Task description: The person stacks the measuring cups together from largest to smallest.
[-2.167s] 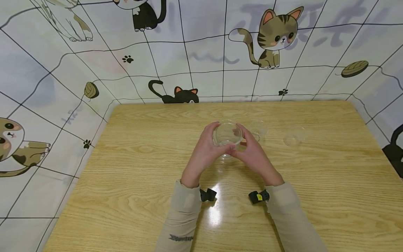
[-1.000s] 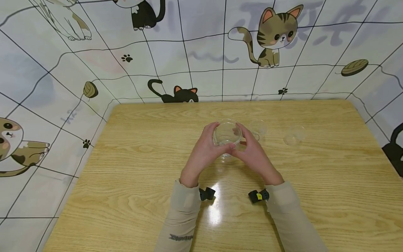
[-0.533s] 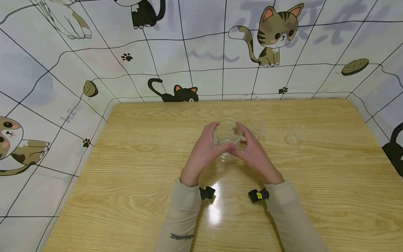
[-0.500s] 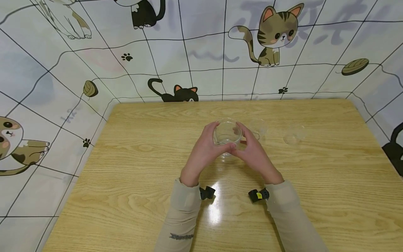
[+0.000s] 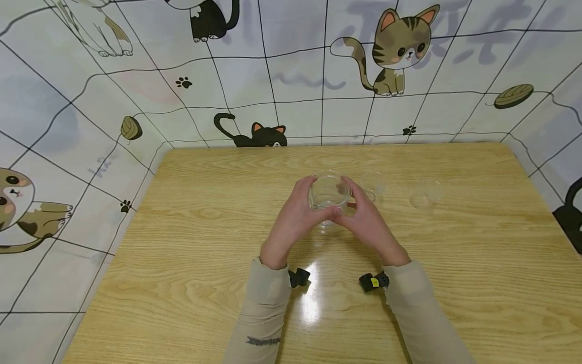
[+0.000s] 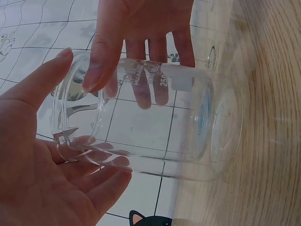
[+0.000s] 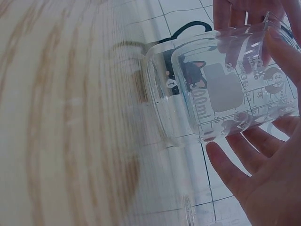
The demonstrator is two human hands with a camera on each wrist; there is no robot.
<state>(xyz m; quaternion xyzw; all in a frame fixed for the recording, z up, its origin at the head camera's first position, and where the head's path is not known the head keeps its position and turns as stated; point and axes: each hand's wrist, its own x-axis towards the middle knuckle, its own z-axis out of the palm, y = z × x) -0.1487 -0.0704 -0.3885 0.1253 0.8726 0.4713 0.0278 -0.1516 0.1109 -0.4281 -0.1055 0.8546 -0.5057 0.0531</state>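
One left hand (image 5: 295, 216) and right hand (image 5: 367, 222) gripped a clear cylindrical glass beaker (image 7: 225, 90); judged rigid, slippery, fragile; best held mid-wall.

A light wood-grain tabletop (image 5: 191, 222) with a clear glass vessel (image 5: 425, 195) and, near it, a second clear vessel (image 5: 375, 182).

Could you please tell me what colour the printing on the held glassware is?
White; the printing on the glassware shows best in the right wrist view.
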